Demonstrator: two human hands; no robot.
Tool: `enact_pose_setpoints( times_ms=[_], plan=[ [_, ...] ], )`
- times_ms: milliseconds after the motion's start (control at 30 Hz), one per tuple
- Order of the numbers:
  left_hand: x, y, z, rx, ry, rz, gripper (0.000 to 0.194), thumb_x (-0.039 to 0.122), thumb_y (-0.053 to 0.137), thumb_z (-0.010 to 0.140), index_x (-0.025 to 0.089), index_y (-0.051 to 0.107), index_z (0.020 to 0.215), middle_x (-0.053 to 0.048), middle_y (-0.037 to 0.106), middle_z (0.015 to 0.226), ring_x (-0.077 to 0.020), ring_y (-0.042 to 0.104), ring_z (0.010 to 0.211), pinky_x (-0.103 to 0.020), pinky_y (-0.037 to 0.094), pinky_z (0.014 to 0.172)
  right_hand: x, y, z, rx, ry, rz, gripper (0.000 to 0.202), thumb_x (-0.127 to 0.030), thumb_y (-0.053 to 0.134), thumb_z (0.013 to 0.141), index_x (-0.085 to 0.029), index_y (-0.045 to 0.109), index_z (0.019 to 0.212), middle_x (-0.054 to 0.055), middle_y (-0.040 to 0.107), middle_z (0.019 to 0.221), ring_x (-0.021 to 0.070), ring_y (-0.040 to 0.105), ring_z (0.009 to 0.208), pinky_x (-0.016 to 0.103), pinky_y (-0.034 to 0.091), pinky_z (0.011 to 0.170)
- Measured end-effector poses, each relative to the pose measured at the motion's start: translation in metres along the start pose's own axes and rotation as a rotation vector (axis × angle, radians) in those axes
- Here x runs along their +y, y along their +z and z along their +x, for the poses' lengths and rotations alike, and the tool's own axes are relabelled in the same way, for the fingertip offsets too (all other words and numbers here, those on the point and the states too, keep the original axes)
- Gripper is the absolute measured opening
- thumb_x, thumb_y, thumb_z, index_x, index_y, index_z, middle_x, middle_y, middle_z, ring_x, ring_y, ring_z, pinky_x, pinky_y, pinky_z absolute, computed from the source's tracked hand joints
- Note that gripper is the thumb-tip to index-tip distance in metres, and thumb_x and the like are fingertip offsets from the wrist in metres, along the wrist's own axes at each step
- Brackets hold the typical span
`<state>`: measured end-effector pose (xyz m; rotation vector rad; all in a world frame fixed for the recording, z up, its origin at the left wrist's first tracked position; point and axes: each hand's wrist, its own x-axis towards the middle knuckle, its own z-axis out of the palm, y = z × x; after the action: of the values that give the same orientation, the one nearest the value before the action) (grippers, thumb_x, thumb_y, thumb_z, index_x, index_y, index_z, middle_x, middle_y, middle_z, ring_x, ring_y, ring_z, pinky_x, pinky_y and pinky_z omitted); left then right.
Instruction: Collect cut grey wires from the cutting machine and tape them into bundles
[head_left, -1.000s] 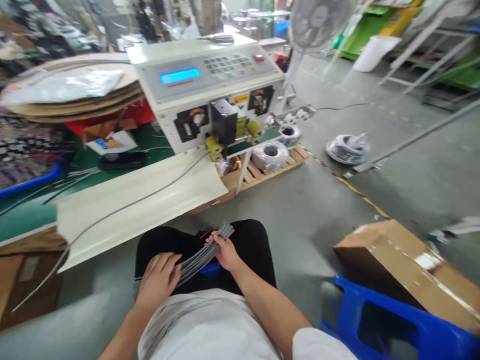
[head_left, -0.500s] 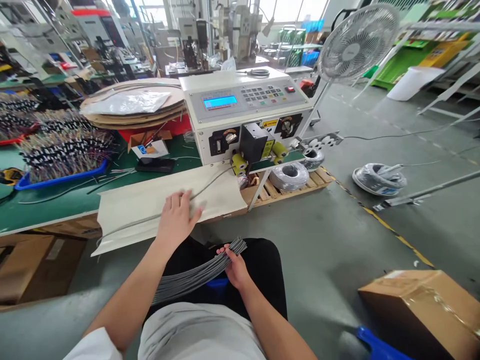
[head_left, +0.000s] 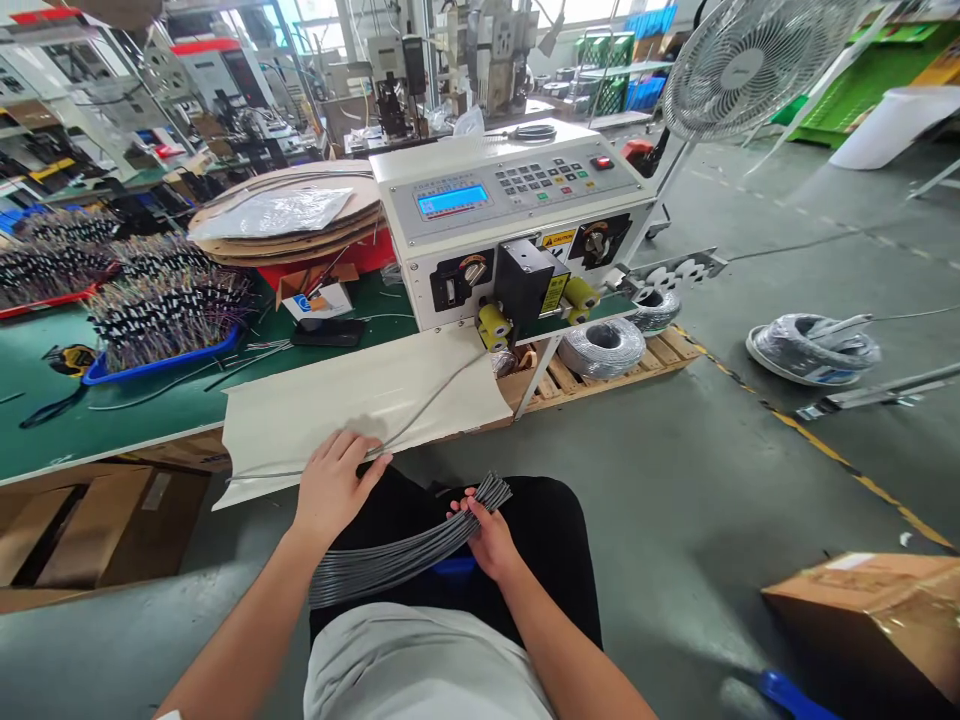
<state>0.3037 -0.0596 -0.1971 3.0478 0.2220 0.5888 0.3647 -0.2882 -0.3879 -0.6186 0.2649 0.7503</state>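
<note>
My left hand (head_left: 341, 485) lies over a single grey cable (head_left: 436, 396) near the front edge of a cream sheet (head_left: 292, 415). Its fingers are stretched out and the thumb stands apart. That cable runs from the yellow rollers (head_left: 493, 326) of a white machine (head_left: 450, 285), under my hand and on to the sheet's left end. Above my lap, my right hand (head_left: 491, 540) is closed around a bundle of grey cables (head_left: 405, 550) close to their cut ends. The bundle sweeps left across my legs, and my left forearm hides its far end.
A blue tray (head_left: 165, 366) of short wire pieces and a black phone (head_left: 328, 333) lie on the green bench (head_left: 45, 435). Cable coils (head_left: 602, 348) sit on a pallet below the machine. A fan (head_left: 754, 75) stands behind, and a cardboard box (head_left: 862, 600) is at right.
My left hand has moved toward the sheet's front edge, and the cable beneath it has shifted the same way. My right hand keeps hold of the bundle. The whole view has swung slightly left.
</note>
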Motion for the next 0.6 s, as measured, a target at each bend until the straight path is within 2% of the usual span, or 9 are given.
enact_pose_setpoints(
  times_ms=[100,167,233,400,500,600],
  plan=[
    [-0.003,-0.003,-0.027,0.081,0.110,-0.016,0.013,0.030,0.054,0.093,0.023,0.064,0.098,-0.002,0.067,0.088,-0.0161,0.059,0.083,-0.029,0.045,0.078,0.001,-0.001,0.001,0.000,-0.011,0.005,0.029,-0.031,0.083,0.072,-0.020,0.069,0.095,-0.001,0.066,0.078,0.0221,0.068,0.094,0.044,0.050,0.093],
    [0.003,0.000,-0.050,0.081,0.156,-0.026,0.012,0.026,0.057,0.091,0.022,0.064,0.100,-0.002,0.068,0.088,-0.0150,0.060,0.081,-0.028,0.045,0.076,0.002,0.000,0.002,0.005,-0.016,0.002,0.029,-0.032,0.083,0.071,-0.018,0.068,0.093,0.001,0.068,0.080,0.0227,0.069,0.094,0.044,0.050,0.094],
    [0.014,0.008,-0.074,0.011,0.160,-0.046,0.012,0.027,0.055,0.092,0.022,0.064,0.099,-0.003,0.068,0.088,-0.0149,0.060,0.081,-0.028,0.045,0.075,0.002,0.000,0.002,0.009,-0.018,-0.004,0.029,-0.032,0.083,0.071,-0.018,0.068,0.092,0.001,0.070,0.080,0.0220,0.069,0.092,0.044,0.051,0.093],
    [0.046,0.039,-0.126,-0.283,0.063,-0.088,0.023,0.031,0.045,0.097,0.021,0.065,0.094,-0.005,0.067,0.089,-0.0160,0.061,0.085,-0.028,0.045,0.072,0.005,-0.002,0.005,0.016,-0.019,-0.021,0.030,-0.031,0.082,0.071,-0.018,0.067,0.094,0.002,0.073,0.085,0.0202,0.070,0.091,0.040,0.052,0.091],
    [0.052,0.050,-0.139,-0.367,-0.008,-0.097,0.027,0.032,0.041,0.098,0.022,0.066,0.095,-0.005,0.067,0.093,-0.0168,0.061,0.089,-0.027,0.044,0.071,0.005,-0.003,0.004,0.047,0.005,-0.025,0.030,-0.028,0.081,0.071,-0.018,0.067,0.096,0.003,0.074,0.089,0.0205,0.070,0.092,0.040,0.053,0.091],
    [0.050,0.054,-0.141,-0.395,-0.069,-0.077,0.029,0.032,0.039,0.099,0.022,0.065,0.097,-0.005,0.066,0.094,-0.0177,0.061,0.089,-0.028,0.044,0.073,0.004,-0.004,0.002,0.039,0.019,-0.005,0.030,-0.025,0.080,0.071,-0.018,0.067,0.097,0.002,0.074,0.089,0.0216,0.070,0.095,0.040,0.053,0.091]
  ],
)
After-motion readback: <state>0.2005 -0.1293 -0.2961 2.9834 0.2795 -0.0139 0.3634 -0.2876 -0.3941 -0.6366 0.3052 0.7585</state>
